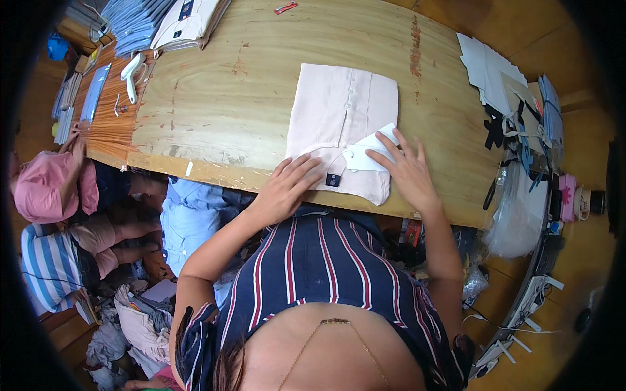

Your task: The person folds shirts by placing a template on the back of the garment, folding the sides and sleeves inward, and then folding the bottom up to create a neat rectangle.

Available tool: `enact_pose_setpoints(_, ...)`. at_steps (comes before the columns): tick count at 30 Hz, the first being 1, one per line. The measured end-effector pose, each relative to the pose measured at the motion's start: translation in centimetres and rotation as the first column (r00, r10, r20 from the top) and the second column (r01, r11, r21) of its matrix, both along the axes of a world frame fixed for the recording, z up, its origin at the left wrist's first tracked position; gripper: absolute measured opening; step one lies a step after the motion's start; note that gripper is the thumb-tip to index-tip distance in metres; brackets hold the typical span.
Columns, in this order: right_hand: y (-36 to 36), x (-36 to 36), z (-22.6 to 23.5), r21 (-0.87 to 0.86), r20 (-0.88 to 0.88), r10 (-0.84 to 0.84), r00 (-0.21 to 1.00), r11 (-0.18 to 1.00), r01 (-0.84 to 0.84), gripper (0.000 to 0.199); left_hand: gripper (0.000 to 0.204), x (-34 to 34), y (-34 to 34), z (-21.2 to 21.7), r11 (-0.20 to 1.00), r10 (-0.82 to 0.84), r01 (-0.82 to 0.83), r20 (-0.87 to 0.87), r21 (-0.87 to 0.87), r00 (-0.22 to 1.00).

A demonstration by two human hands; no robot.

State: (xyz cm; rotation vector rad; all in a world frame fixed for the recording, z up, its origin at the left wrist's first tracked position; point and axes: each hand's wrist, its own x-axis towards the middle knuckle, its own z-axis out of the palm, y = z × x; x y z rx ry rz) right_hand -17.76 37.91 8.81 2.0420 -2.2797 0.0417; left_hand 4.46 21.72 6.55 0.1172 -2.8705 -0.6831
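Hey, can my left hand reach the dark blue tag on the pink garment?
Probably yes: the left hand rests on the pink garment close beside the dark blue tag, which lies uncovered; the right hand is over at the white card.

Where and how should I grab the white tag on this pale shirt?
Probably pinch the white tag by its right edge, coming from the right: it looks thin and flat, and your right hand rests over that side.
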Motion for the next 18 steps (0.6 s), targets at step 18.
enact_pose_setpoints(18, -7.9, -3.1, 5.1, 0.594, -0.074, 0.310, 0.948, 0.777, -0.208, 0.020, 0.046, 3.4, 2.3, -2.1, 1.000, 0.005, -0.005, -0.033, -0.018, 0.999)
